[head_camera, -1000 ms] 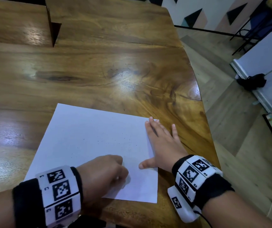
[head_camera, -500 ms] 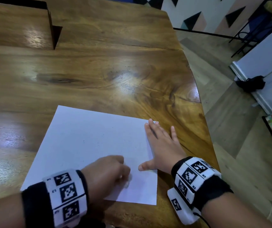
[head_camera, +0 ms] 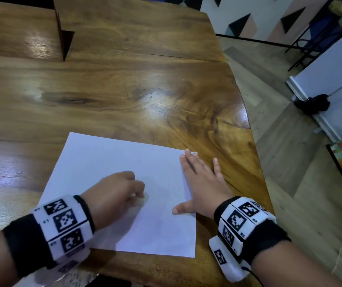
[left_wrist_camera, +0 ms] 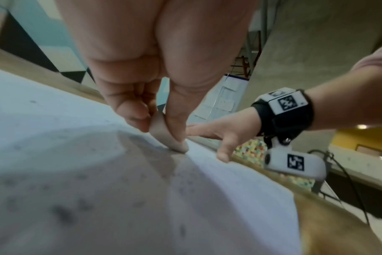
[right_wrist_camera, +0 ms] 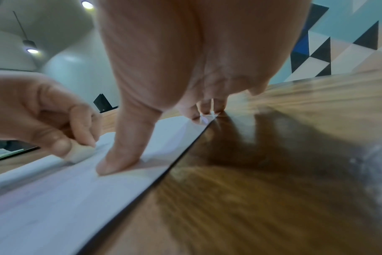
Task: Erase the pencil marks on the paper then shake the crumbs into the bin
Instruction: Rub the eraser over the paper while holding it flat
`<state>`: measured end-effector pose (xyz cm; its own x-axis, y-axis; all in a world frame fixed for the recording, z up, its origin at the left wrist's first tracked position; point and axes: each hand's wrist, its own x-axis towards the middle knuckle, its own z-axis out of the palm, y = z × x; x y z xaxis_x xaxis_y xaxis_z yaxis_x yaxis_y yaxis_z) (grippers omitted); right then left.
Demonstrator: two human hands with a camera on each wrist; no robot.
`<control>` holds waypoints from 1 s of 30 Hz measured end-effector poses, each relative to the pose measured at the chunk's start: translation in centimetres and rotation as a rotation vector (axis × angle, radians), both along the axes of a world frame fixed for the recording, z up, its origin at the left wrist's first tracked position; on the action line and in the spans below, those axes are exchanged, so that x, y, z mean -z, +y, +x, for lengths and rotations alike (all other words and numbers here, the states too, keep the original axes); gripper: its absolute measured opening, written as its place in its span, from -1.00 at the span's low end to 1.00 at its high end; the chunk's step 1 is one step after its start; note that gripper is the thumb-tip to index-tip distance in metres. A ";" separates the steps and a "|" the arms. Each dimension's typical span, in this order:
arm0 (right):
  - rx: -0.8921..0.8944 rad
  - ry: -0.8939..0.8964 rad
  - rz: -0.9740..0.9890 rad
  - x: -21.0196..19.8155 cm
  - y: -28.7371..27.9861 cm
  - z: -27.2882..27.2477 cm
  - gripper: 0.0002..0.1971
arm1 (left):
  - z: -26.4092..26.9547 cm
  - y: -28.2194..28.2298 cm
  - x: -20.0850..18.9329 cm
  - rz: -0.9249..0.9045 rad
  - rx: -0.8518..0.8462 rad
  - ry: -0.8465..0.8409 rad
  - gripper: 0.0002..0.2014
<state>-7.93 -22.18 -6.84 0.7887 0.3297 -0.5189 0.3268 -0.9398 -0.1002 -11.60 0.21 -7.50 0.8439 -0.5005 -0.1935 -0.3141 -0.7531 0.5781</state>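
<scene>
White paper [head_camera: 112,179]: one sheet, lying flat on the wooden desk [head_camera: 124,90] near its front right edge, right in front of you. Faint grey specks and crumbs [left_wrist_camera: 61,214] are scattered over it.

Left hand [head_camera: 114,195]: your fingers [left_wrist_camera: 175,110] are curled and pinching a pale eraser [left_wrist_camera: 166,136], with its tip pressed on the sheet.

Right hand [head_camera: 203,183]: you have it laid flat with fingers straight and slightly spread, thumb [right_wrist_camera: 124,148] out to the side, pressing the sheet's right edge to the desk. The outer fingers lie over the edge onto the wood.

Progress, as a judgement: you are in the erasing step. From the head view the sheet looks nearly blank, so most marks seem to be gone, though faint ones could be too small to tell. What is left for you: finish rubbing, lift the sheet, carry it to the bin and shake the crumbs off. No bin shows in any view.

Views compared:
- Head: shows the whole sheet, both wrists and the desk's edge, but the eraser is only a pale blur under your left knuckles.
- Left wrist: shows the pinch on the eraser, its contact with the paper and the crumbs, none of which read clearly from above.
- Right wrist: shows your thumb tip and fingertips bearing down on the sheet, and the paper's thin edge lying flat on the wood.
</scene>
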 end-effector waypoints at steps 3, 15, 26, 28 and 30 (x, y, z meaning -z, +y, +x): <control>0.003 0.001 0.010 0.0 -0.1 0.0 0.30 | -1.6 -0.2 0.4 0.014 0.103 0.035 -0.89; -0.006 -0.013 -0.003 -0.2 0.1 0.0 0.30 | 0.8 -4.7 -0.2 0.049 0.091 -0.003 -0.88; -0.012 -0.015 0.014 -0.2 -0.1 -0.1 0.29 | 3.0 -4.6 -0.7 0.060 -0.020 -0.033 -0.92; -0.011 -0.020 0.020 -0.2 -0.2 -0.1 0.29 | 1.0 -4.7 -0.9 0.079 0.094 0.054 -0.90; -0.010 -0.023 0.027 0.0 -0.2 0.0 0.29 | -0.4 -4.7 -0.9 0.112 0.140 0.083 -0.84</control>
<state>-7.96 -22.37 -6.81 0.7967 0.3510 -0.4920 0.3386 -0.9336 -0.1176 -12.00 -4.53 -6.62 0.7463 -0.5834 -0.3203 -0.3754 -0.7664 0.5213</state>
